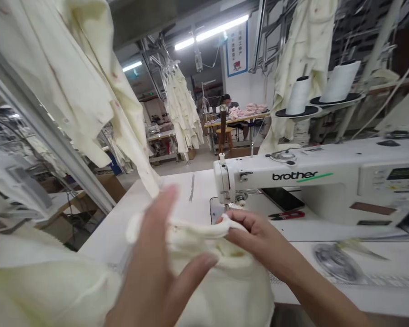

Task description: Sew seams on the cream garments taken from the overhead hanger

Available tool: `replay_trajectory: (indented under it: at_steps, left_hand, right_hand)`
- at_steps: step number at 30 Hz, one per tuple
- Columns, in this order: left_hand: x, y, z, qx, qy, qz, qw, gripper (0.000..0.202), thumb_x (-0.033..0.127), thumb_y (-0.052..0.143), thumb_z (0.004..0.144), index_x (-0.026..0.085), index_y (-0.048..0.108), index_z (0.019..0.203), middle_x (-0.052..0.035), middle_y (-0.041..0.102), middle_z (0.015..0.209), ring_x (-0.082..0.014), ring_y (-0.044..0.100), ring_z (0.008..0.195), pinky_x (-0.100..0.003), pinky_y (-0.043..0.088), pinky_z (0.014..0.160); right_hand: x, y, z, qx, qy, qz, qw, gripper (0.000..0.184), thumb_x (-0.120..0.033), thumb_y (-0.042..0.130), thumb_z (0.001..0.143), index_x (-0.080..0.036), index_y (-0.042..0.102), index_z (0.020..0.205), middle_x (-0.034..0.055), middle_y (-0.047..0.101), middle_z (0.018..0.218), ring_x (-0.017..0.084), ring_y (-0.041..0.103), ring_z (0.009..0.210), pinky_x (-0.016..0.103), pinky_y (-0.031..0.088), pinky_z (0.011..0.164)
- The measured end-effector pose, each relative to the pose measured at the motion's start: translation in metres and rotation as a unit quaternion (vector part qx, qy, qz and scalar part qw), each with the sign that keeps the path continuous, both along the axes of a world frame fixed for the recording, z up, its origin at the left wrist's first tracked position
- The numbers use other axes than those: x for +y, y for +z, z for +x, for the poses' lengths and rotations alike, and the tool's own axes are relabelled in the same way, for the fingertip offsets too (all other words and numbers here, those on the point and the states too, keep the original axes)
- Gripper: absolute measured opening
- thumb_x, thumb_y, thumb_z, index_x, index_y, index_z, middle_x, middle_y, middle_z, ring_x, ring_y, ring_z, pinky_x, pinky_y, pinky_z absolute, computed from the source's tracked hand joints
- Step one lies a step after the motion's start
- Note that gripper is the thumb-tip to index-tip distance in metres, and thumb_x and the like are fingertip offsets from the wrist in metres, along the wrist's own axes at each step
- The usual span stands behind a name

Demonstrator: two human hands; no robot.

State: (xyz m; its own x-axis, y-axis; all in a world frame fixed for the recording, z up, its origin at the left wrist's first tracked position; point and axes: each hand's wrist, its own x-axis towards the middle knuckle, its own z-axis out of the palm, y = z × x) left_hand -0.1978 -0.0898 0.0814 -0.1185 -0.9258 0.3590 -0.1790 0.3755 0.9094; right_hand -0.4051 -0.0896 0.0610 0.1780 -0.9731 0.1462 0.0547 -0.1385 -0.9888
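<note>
A cream garment (225, 290) hangs over the front edge of the sewing table, its neckline or other opening turned toward me. My right hand (252, 234) pinches the rim of that opening, just in front of the needle area of a white Brother sewing machine (279, 172). Blurred by motion, my left hand (160, 259) is raised at the left of the garment, thumb and fingers spread apart. Its thumb lies in front of the cloth; whether it touches the fabric I cannot tell.
On the machine bed lie a black phone (282, 199) and red-handled thread snips (286, 215). A round metal dish (337, 262) sits at the right. Two white thread cones (298, 95) stand behind the machine. Cream garments (88, 81) hang at the upper left; more cloth (47, 281) lies lower left.
</note>
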Motion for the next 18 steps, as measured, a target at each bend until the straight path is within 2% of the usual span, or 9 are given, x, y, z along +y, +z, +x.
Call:
replay_trajectory:
  at_steps: [1,3,6,7,9,11,13,15,18]
  left_hand:
    - [-0.01,-0.004,-0.015,-0.09,-0.046,-0.012,0.995,0.043,0.033,0.07,0.062,0.03,0.059,0.103,-0.0015,0.065,0.096,-0.0248,0.059,0.088,-0.029,0.047,0.072]
    - [-0.028,-0.009,-0.037,-0.274,-0.088,-0.063,0.955,0.017,0.037,0.054,0.078,0.025,0.061,0.088,0.0002,0.064,0.074,-0.0184,0.059,0.068,-0.026,0.043,0.06]
    - [-0.038,-0.005,-0.039,-0.406,-0.025,-0.184,0.895,0.024,0.032,0.036,0.088,0.022,0.057,0.083,0.0007,0.063,0.071,-0.0159,0.057,0.063,-0.025,0.038,0.056]
    - [-0.037,0.0,-0.033,-0.43,0.003,-0.226,0.874,0.023,0.031,0.036,0.088,0.021,0.057,0.084,0.0001,0.063,0.075,-0.016,0.058,0.066,-0.025,0.037,0.057]
    - [-0.031,0.011,-0.017,-0.452,0.018,-0.273,0.849,0.022,0.031,0.037,0.088,0.022,0.057,0.087,0.0003,0.064,0.077,-0.0151,0.059,0.066,-0.024,0.037,0.057]
    - [-0.025,0.019,-0.006,-0.457,-0.044,-0.245,0.854,0.019,0.031,0.039,0.087,0.026,0.057,0.091,0.0023,0.065,0.08,-0.0133,0.059,0.068,-0.022,0.039,0.059]
    - [-0.024,0.013,-0.004,-0.444,-0.128,-0.176,0.869,0.019,0.03,0.039,0.088,0.03,0.056,0.097,0.0043,0.065,0.088,-0.0121,0.06,0.076,-0.02,0.041,0.066]
    - [-0.027,-0.007,-0.012,-0.41,-0.153,-0.099,0.894,0.021,0.029,0.036,0.089,0.028,0.055,0.095,0.0034,0.064,0.093,-0.0129,0.058,0.084,-0.021,0.041,0.073]
    - [-0.031,-0.049,-0.03,-0.321,-0.131,0.005,0.938,0.024,0.029,0.028,0.091,0.024,0.051,0.092,0.0011,0.06,0.082,-0.0137,0.055,0.076,-0.023,0.04,0.067]
  right_hand:
    - [-0.001,-0.005,0.001,0.06,-0.032,-0.03,0.997,0.01,-0.026,0.055,0.076,-0.018,0.058,0.081,-0.0028,0.052,0.069,0.012,0.046,0.061,0.02,0.032,0.053]
    - [-0.002,-0.017,0.001,0.186,-0.121,-0.083,0.972,0.016,-0.018,0.051,0.073,-0.02,0.055,0.088,-0.004,0.049,0.067,0.013,0.044,0.06,0.021,0.031,0.054]
    - [0.004,-0.032,-0.005,0.321,-0.216,-0.144,0.911,0.031,-0.007,0.046,0.066,-0.021,0.052,0.093,-0.0017,0.05,0.075,0.016,0.046,0.068,0.024,0.03,0.059]
    - [0.008,-0.033,-0.009,0.324,-0.201,-0.145,0.913,0.028,-0.006,0.045,0.067,-0.021,0.053,0.09,-0.0005,0.052,0.079,0.016,0.047,0.072,0.025,0.031,0.061]
    - [0.017,-0.03,-0.016,0.228,-0.081,-0.085,0.966,0.013,-0.012,0.048,0.073,-0.02,0.054,0.082,0.0004,0.054,0.081,0.016,0.048,0.073,0.024,0.033,0.061]
    - [0.022,-0.026,-0.021,0.021,0.075,0.042,0.996,0.008,-0.026,0.057,0.074,-0.019,0.055,0.078,-0.0004,0.055,0.074,0.014,0.05,0.065,0.021,0.036,0.057]
    - [0.021,-0.031,-0.022,-0.173,0.127,0.15,0.965,0.02,-0.033,0.064,0.068,-0.018,0.057,0.079,-0.0003,0.056,0.071,0.013,0.052,0.062,0.02,0.039,0.056]
    - [0.017,-0.049,-0.018,-0.256,0.067,0.196,0.944,0.023,-0.031,0.067,0.064,-0.017,0.058,0.08,-0.0004,0.056,0.069,0.014,0.054,0.062,0.021,0.042,0.059]
    - [0.014,-0.085,-0.014,-0.22,-0.007,0.202,0.955,0.025,-0.031,0.067,0.069,-0.017,0.058,0.088,-0.0006,0.057,0.07,0.013,0.054,0.063,0.02,0.042,0.058]
